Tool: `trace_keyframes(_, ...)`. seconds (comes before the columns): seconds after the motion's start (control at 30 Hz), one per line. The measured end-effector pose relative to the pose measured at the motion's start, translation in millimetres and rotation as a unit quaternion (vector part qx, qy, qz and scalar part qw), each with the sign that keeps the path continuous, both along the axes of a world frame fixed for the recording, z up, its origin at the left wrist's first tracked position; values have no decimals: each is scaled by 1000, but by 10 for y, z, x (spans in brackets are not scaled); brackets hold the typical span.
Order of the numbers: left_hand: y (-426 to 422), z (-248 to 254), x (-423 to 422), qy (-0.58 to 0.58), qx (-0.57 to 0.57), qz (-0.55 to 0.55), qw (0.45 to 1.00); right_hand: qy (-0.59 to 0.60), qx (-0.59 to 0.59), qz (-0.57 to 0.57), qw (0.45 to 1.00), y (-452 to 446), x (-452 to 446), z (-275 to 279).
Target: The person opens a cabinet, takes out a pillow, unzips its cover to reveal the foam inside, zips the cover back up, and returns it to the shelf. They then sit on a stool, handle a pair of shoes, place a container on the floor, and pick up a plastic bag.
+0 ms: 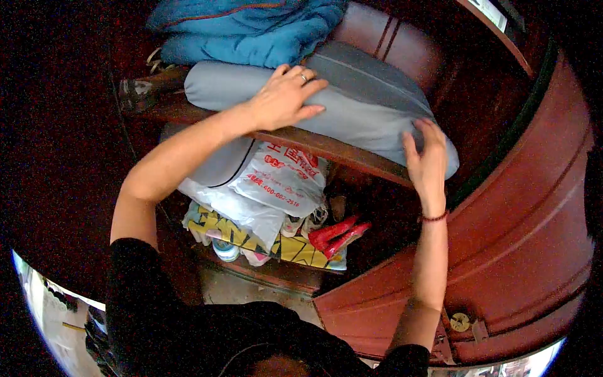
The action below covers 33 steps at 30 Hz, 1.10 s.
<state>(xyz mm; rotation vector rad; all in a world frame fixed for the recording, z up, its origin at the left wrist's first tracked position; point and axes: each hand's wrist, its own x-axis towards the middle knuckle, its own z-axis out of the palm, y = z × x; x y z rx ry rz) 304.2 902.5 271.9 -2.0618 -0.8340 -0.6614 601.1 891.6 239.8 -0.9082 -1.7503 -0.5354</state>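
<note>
A long, smooth grey fabric bundle [361,116] lies along the front of a wooden shelf inside a cabinet. My left hand [290,99] rests over its upper middle part, fingers spread and a ring on one of them. Toward the bundle's right end, my right hand [428,151] touches the grey fabric with thumb and fingers apart. Neither hand is closed around anything. Behind the bundle, a blue folded quilt [251,41] sits to the left, and a darker grey fold of cloth [358,69] shows beside it.
Below the shelf edge [342,149] are a white plastic bag [286,179] with red print, shiny red shoes [336,235] and a yellow-and-black printed bag [301,251]. A reddish cabinet door [521,220] stands swung out at the right. A dark object [141,91] lies left of the bundle.
</note>
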Motion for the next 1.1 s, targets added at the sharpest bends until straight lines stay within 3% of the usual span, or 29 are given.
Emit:
trace_keyframes(0.07, 63, 88, -122, 7, -3, 0, 1000, -61, -32, -19, 997, 105, -63, 48)
trace_keyframes(0.13, 124, 221, -220, 89, -53, 27, 994, -68, -43, -17, 997, 190, -220, 105)
trace_keyframes(0.2, 237, 356, -344, 98, -67, 52, 992, -126, -48, 43, 990, 216, -448, 159)
trace_keyframes(0.27, 344, 500, -536, 235, 73, 78, 966, -153, -45, 49, 986, 192, -749, 193)
trace_keyframes(0.33, 371, 683, -709, 328, 133, 175, 919, -208, -47, 80, 974, 121, -1100, 243)
trace_keyframes(0.43, 526, 955, -894, 321, 197, 175, 910, -231, 48, 106, 966, 242, -1570, 188)
trace_keyframes(0.53, 430, 1158, -920, 313, 208, 233, 897, -251, 36, 129, 959, 204, -2123, 246)
trace_keyframes(0.6, 508, 1248, -1008, 320, 250, 124, 906, -240, 59, 131, 960, 246, -2501, 210)
trace_keyframes(0.63, 622, 1167, -1052, 292, 224, 184, 911, -226, 78, 127, 963, 276, -2662, 198)
trace_keyframes(0.77, 575, 1192, -1137, 295, 215, 188, 912, -233, 28, 50, 971, 524, -3087, 219)
trace_keyframes(0.87, 760, 1181, -1237, 279, 224, 175, 917, -258, -69, 124, 956, 669, -3035, 347)
trace_keyframes(1.0, 802, 1195, -1323, 269, 189, 184, 926, -235, -23, 96, 967, 618, -2734, 555)
trace_keyframes(1.1, 1095, 1332, -1513, 260, 232, 169, 922, -160, -83, 116, 977, 554, -2275, 849)
